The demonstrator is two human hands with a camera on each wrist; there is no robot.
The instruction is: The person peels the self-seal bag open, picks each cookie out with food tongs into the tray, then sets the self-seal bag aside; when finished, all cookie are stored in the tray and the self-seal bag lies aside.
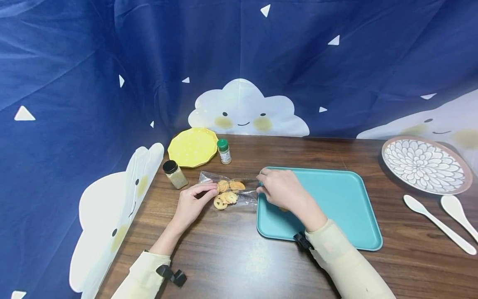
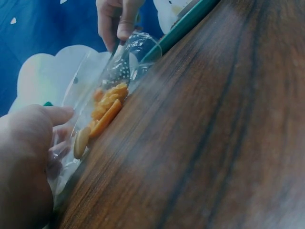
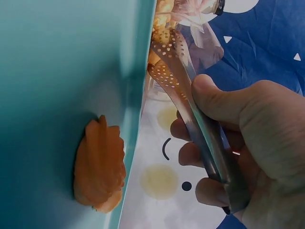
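Note:
A clear plastic bag [image 1: 246, 204] with several golden cookies [image 1: 228, 197] lies on the table, left of the teal tray [image 1: 336, 199]. My left hand [image 1: 192, 203] pinches the bag's left end between thumb and fingers, close by the cookies. From the tray side, my right hand [image 1: 281, 189] grips metal tongs [image 3: 174, 52]. Their perforated ends reach into the bag at the cookies, as the right wrist view shows. On the tray, near its left rim, rests a ridged orange-brown cookie [image 3: 100, 167]; in the head view it is mostly hidden under the right hand.
Behind the bag stand a yellow plate [image 1: 192, 147], a green-capped shaker [image 1: 224, 152] and a black-lidded jar [image 1: 175, 175]. At the right lie a petal-patterned plate [image 1: 425, 165] and two white spoons [image 1: 440, 224]. A blue cloth [image 1: 239, 41] hangs behind the table.

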